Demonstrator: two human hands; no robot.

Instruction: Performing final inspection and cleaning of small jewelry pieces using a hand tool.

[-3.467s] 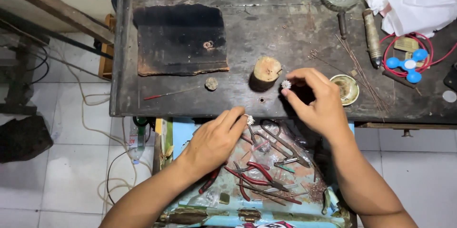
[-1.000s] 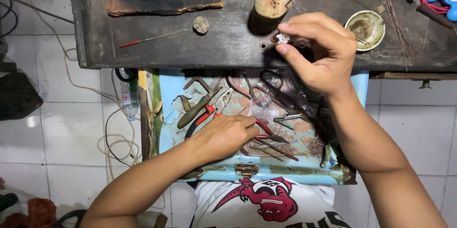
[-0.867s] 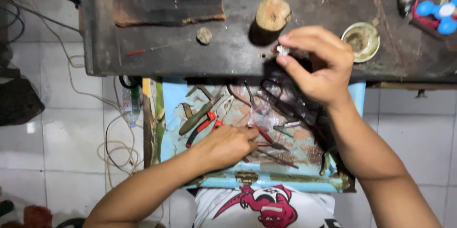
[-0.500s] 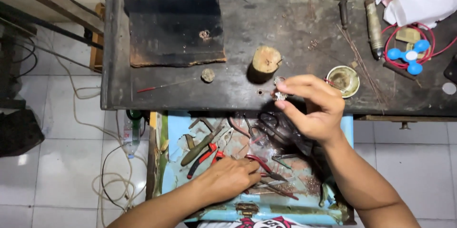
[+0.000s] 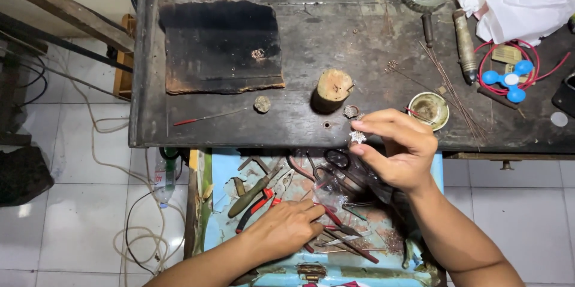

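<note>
While the right hand [image 5: 400, 152] is pinching a small silvery ornament [image 5: 357, 137] between thumb and fingertips, it is holding the piece just above the front edge of the dark workbench [image 5: 335, 41], with the drawer of tools lying below the grip. The pinch looks firm but light, and keeping it that way seems wise, since so small and spiky a piece could bend or spring out if squeezed harder. Down from the grip, the left hand [image 5: 286, 228] is resting palm down among the tools in the blue drawer [image 5: 218, 170], its fingers curling over red-handled pliers [image 5: 326, 214]; whether they are actually clasping the handles I cannot tell. Choosing the tool by touch is risky here, because scissors [image 5: 335, 161] and several loose picks are lying tangled just beside it, so a glance down would help. Just beyond the pinched piece, a short wooden stump [image 5: 333, 87] is standing on the bench, with a tiny ring [image 5: 350, 111] between it and the fingertips. Off to the far side of the grip, a small round dish [image 5: 431, 109] is sitting near thin wires [image 5: 449, 86], close enough to be knocked by a careless wrist.
</note>
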